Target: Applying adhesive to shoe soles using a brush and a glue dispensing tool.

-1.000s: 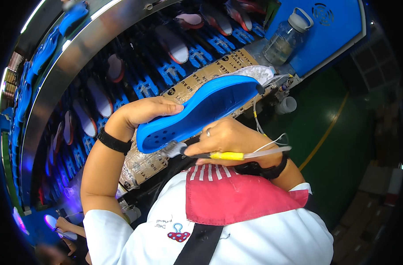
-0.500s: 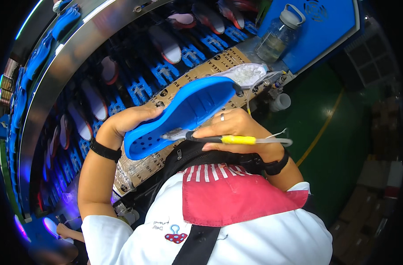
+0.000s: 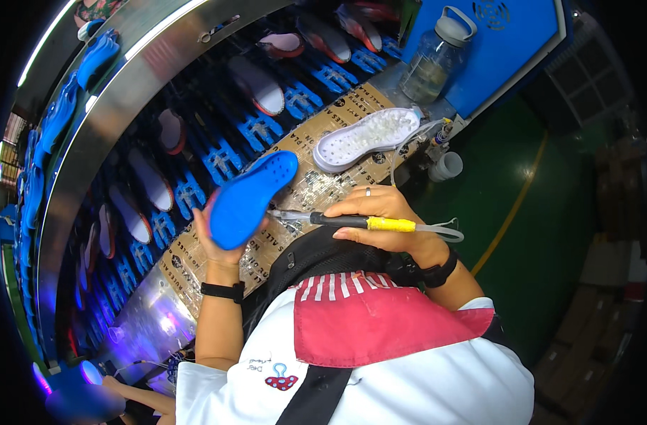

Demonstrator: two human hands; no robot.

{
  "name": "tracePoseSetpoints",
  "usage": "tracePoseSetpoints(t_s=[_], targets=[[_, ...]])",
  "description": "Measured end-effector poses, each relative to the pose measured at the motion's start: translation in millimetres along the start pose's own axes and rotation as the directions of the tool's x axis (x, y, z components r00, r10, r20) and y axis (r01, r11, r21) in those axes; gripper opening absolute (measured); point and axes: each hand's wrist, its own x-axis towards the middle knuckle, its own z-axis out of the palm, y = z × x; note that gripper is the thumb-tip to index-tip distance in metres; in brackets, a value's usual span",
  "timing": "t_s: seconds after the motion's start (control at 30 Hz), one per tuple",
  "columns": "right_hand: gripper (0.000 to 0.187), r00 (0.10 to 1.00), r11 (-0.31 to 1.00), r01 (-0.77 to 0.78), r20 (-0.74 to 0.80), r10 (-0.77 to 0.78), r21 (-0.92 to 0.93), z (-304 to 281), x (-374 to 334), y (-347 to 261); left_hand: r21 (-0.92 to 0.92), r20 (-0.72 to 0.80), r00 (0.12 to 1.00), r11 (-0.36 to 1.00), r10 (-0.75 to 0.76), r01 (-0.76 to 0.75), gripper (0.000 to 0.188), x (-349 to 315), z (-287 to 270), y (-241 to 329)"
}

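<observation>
My left hand (image 3: 216,252) is closed round the heel end of a blue shoe sole (image 3: 247,198), gripping it from below. The sole's smooth face is turned up, its toe pointing away to the right. In my right hand (image 3: 385,207), beside it, is a glue brush (image 3: 330,220) with a black handle, a yellow sleeve and a clear tube at its back end. The brush's bristle end points left, close to the edge of the blue sole; I cannot tell if they touch. A white shoe sole (image 3: 366,142) lies beyond my hands, with clear lumps in its hollow.
Printed cardboard (image 3: 288,244) covers the bench. Behind it runs a rack with blue holders (image 3: 259,129) and several shoe parts. A lidded clear jug (image 3: 426,74) stands by a blue cabinet (image 3: 511,53). A white cup (image 3: 446,166) is at the right. Another person's arm (image 3: 139,395) shows lower left.
The blue sole has turned over from its ribbed hollow side to its smooth face and moved lower, away from the brush. The white sole behind it has come fully into sight.
</observation>
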Motion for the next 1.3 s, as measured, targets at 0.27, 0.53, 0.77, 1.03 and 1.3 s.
tracePoseSetpoints(t_s=[0.27, 0.53, 0.77, 1.03, 1.3], targets=[[0.023, 0.986, 0.997, -0.055, -0.158, 0.046, -0.05, 1, 4, -2, -0.182, -0.107, 0.936, 0.932, -0.335, 0.313, 0.084, -9, -25, -44], [0.014, 0.963, 0.979, -0.155, -0.199, 0.18, 0.133, 6, 27, -27, -0.072, 0.113, 0.973, 0.975, -0.2, 0.208, 0.074, 3, 30, -42], [0.016, 0.88, 0.956, 0.073, -0.433, -0.196, -0.284, 20, 73, -55, -0.066, 0.016, 0.999, 0.997, 0.052, -0.051, 0.071, 7, 99, -50], [0.019, 0.884, 0.812, 0.08, -0.335, -0.326, -0.578, 59, 86, -54, -0.503, 0.329, 0.943, 0.855, 0.055, 0.126, 0.062, 1, 96, -59], [0.021, 0.866, 0.863, 0.117, -0.375, -0.331, -0.492, 59, 75, -54, -0.225, 0.006, 0.993, 0.967, 0.122, -0.117, 0.062, -5, 94, -33]])
